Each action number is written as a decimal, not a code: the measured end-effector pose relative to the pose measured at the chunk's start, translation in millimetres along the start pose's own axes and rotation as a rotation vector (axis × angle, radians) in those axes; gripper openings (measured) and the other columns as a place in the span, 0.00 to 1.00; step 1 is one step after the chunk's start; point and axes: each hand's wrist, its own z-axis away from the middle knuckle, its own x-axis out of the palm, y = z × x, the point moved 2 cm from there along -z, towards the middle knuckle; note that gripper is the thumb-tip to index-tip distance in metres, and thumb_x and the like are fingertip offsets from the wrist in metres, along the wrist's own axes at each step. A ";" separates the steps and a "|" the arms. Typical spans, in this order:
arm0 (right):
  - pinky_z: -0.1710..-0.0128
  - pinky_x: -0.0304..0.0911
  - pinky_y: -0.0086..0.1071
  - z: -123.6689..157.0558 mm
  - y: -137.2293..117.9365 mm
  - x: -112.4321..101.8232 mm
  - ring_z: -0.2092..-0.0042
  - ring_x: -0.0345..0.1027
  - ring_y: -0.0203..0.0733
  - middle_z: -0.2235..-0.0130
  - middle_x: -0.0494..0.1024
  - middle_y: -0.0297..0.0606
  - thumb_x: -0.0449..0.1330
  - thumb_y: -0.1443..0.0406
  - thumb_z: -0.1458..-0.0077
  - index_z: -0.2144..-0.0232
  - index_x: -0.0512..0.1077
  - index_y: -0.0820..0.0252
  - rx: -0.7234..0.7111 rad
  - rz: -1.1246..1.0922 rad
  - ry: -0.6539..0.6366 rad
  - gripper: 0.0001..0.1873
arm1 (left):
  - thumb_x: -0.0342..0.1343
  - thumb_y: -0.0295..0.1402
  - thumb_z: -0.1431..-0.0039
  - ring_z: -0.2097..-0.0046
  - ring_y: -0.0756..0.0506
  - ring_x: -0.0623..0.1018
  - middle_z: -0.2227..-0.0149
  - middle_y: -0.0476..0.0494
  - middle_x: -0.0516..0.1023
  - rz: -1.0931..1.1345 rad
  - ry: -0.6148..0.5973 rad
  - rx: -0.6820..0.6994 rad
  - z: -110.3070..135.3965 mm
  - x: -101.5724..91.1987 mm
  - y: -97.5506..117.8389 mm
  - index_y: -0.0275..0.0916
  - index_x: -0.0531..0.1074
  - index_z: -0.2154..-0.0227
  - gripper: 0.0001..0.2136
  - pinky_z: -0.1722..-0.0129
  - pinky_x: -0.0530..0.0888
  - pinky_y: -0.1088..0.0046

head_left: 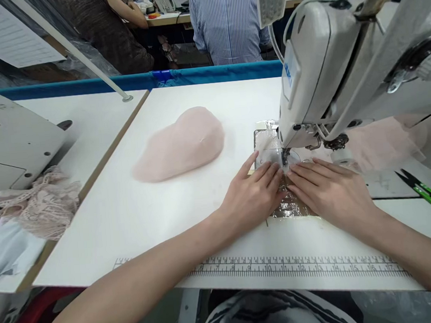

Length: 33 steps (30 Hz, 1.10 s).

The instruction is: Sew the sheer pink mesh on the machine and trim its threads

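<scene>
Head view: the left hand (254,193) and right hand (333,191) lie palm down, fingers stretched out, either side of the presser foot (285,156) of a sewing machine (305,68); whether they press cloth, I cannot tell. A pale pink fabric piece (184,146) lies on the table (122,215), left of the left hand. Green-handled snips (425,193) rest at the right.

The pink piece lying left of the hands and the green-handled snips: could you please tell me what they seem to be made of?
The pink piece looks like soft, matt fabric, perhaps padded, judging by its even, shineless surface. The snips seem to have dark metal blades, being thin and pointed; their bright green handle could be plastic or painted metal.
</scene>
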 end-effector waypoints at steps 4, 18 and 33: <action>0.48 0.66 0.40 0.2 1.5 1.8 0.54 0.74 0.45 0.55 0.79 0.44 0.55 0.67 0.38 0.58 0.77 0.67 0.015 0.002 -0.021 0.12 | 0.45 0.36 0.32 0.46 0.43 0.75 0.50 0.37 0.76 -0.007 -0.003 -0.007 -0.9 1.5 -0.8 0.29 0.72 0.50 0.18 0.37 0.61 0.56; 0.48 0.64 0.41 -6.6 8.5 2.9 0.53 0.73 0.46 0.50 0.76 0.40 0.52 0.65 0.36 0.55 0.75 0.64 0.084 0.026 -0.129 0.14 | 0.43 0.41 0.31 0.45 0.42 0.74 0.49 0.36 0.75 0.046 -0.022 -0.067 -11.8 12.2 -14.3 0.30 0.71 0.50 0.20 0.36 0.58 0.54; 0.53 0.64 0.41 -0.2 20.0 3.4 0.57 0.75 0.47 0.52 0.77 0.47 0.47 0.64 0.34 0.50 0.72 0.68 0.176 0.057 -0.171 0.19 | 0.45 0.41 0.32 0.44 0.42 0.71 0.46 0.40 0.73 -0.006 -0.046 -0.089 -9.3 9.2 -14.2 0.33 0.69 0.47 0.20 0.37 0.59 0.55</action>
